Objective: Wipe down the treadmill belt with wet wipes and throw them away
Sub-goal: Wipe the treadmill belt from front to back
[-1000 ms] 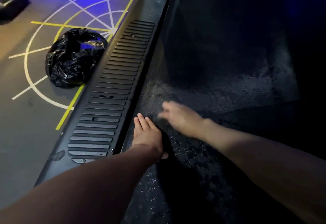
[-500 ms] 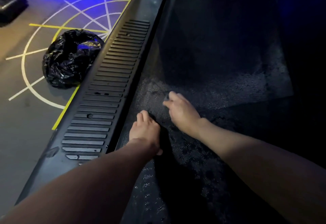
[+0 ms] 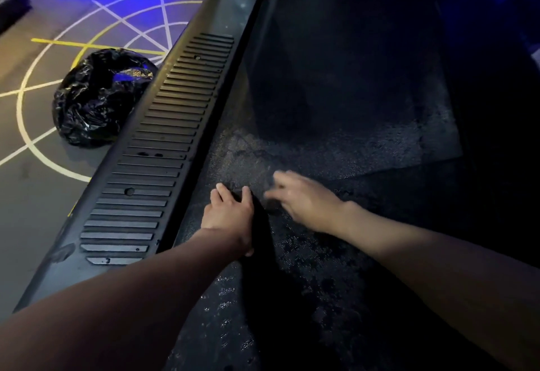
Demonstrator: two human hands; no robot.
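Head view. The treadmill belt ran lengthwise away from us, its long axis pointing up the frame and leaning slightly right, parallel to the ribbed side rail on its left.

Both hands were on the near half of the belt. The left hand lay flat beside the rail edge, fingers straight and close together, pressing down. The right hand sat just to its right, nearer the belt's midline and smeared by motion. We could not tell how its fingers lay, nor whether a wipe was under them.

Dark blotches nearer us looked damp. We judged that the stretch left to wipe lay ahead of the hands, along the long axis, and that the right hand was better placed to reach it.

A black rubbish bag sat on the marked floor left of the rail, on the left hand's side.
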